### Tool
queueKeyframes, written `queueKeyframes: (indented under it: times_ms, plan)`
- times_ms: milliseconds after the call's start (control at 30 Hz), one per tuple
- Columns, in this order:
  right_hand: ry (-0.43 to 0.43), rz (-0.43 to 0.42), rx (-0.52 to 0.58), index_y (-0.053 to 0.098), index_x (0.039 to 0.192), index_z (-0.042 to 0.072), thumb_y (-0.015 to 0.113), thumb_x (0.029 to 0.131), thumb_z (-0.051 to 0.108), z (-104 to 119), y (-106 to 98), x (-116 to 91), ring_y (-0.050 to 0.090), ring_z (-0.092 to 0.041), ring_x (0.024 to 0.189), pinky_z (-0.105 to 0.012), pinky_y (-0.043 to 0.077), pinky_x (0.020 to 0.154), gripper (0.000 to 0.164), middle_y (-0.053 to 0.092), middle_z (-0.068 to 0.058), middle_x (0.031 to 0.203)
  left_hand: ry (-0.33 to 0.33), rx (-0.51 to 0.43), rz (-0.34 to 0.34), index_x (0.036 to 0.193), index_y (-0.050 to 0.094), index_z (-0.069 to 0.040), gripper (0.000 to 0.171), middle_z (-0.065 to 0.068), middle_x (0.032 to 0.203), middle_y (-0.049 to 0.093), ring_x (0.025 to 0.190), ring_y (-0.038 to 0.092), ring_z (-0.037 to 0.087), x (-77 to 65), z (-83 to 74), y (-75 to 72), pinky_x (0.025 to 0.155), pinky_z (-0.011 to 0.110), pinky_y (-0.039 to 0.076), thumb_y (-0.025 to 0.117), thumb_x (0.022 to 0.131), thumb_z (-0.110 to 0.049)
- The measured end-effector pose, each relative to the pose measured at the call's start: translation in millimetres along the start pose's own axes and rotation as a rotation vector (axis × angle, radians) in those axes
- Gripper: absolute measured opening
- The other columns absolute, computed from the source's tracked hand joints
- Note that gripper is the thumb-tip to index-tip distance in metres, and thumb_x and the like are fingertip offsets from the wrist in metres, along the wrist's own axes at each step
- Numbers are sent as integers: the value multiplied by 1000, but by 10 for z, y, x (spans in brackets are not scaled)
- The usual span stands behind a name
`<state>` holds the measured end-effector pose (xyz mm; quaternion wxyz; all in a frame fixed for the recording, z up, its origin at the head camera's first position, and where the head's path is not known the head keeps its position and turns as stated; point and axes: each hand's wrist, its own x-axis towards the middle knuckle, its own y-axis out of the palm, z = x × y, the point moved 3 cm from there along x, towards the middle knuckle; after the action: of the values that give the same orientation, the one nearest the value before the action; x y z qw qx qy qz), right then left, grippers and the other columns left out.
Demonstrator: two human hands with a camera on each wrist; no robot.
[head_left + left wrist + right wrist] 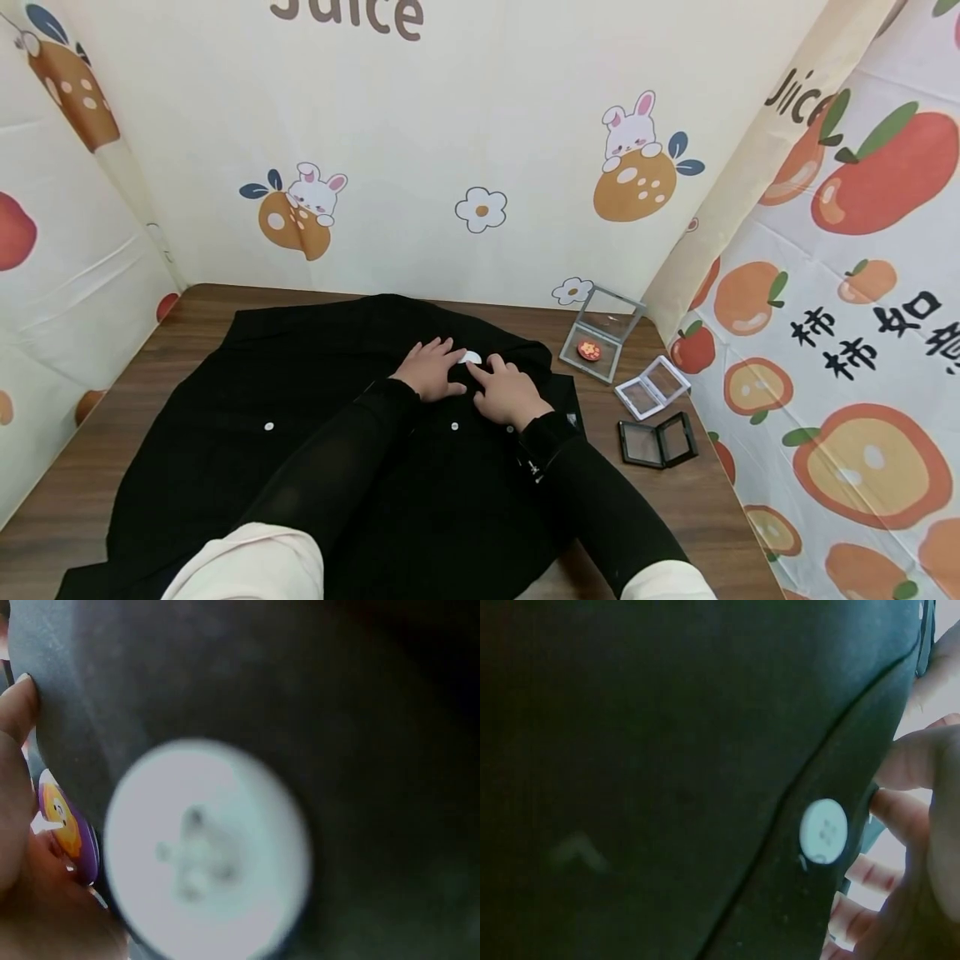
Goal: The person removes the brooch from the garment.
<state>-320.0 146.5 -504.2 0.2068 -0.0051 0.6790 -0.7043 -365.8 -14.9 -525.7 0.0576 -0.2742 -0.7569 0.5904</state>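
A black shirt (322, 400) with white buttons (454, 426) lies spread over the wooden table. Near its upper right part, my left hand (429, 371) and right hand (510, 393) meet at a small round badge (471, 357), which looks white from above. In the left wrist view the badge (69, 825) shows a purple rim and an orange picture. My left fingers hold its left side, and bent right fingers grip it from the lower right. One shirt button (206, 851) looms blurred there; another button (823, 831) shows beside my right fingers (904, 814). Fingers partly hide the badge.
On the right side of the wooden table (720, 533) stand three opened display cases: a grey one (567, 348) with a red round badge (588, 350) inside, a white one (637, 398), and a black one (641, 444). Printed cloth (420, 108) hangs around the table.
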Motion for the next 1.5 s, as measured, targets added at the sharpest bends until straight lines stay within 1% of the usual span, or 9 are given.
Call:
queueKeyframes:
  times_ms: [267,367,467,567,667,933,1167,1367,1500]
  plan:
    - [-2,4,-45,30,163,33,47,108,37,18,22,-25,51,-34,126,-47,48,97,58,33,-12,160,25,84,-12,163,34,-22,79,11,169,25,155,21,33,-22,-3,5,121,58,18,59,99,-60]
    - [2,4,-43,31,163,33,46,108,37,9,23,-36,50,-34,127,-47,48,97,57,33,-12,160,32,22,-21,162,35,-18,78,14,167,29,153,24,35,-5,-19,-37,120,60,21,56,100,-60]
    - [8,-3,-43,32,163,33,47,108,37,-4,21,-45,51,-34,126,-47,48,96,56,33,-12,160,24,-53,-81,160,38,-13,71,16,161,39,148,34,36,27,-32,-93,116,59,28,50,105,-56]
    - [3,-11,-46,31,163,33,47,108,36,-8,20,-51,52,-33,124,-47,48,95,57,34,-13,159,10,-107,-163,154,47,-9,59,16,151,50,140,45,36,58,-52,-147,112,56,36,49,109,-45]
    - [-13,-17,-45,29,163,33,47,108,35,7,19,-50,52,-33,122,-46,48,93,58,35,-13,159,-22,-150,-194,147,55,-6,45,17,143,57,133,51,36,69,-76,-194,111,53,39,51,109,-31]
    - [-19,-36,-71,29,164,34,45,109,35,25,0,-39,52,-31,118,-44,48,90,57,35,-13,158,-114,-328,-174,137,61,-1,34,15,135,63,124,58,34,123,-134,-294,108,51,41,50,109,-17]
    - [-13,-34,-84,27,164,34,44,109,35,33,-29,-41,52,-31,118,-43,48,91,57,35,-12,159,-211,-367,-129,103,68,-4,23,12,110,66,103,59,32,210,-167,-313,96,48,44,48,107,-15]
    - [-11,-24,-106,24,164,35,43,110,35,30,-1,-35,52,-31,119,-43,48,91,58,33,-12,160,-238,-422,-151,106,62,-7,8,7,105,65,96,60,27,331,-119,-248,93,46,45,56,104,-12]
    - [-9,-20,-127,23,165,35,43,110,36,30,26,-44,51,-29,118,-42,48,89,58,34,-12,160,-242,-449,-156,103,60,-7,4,7,99,64,87,60,25,286,-144,-267,81,39,49,57,102,-9]
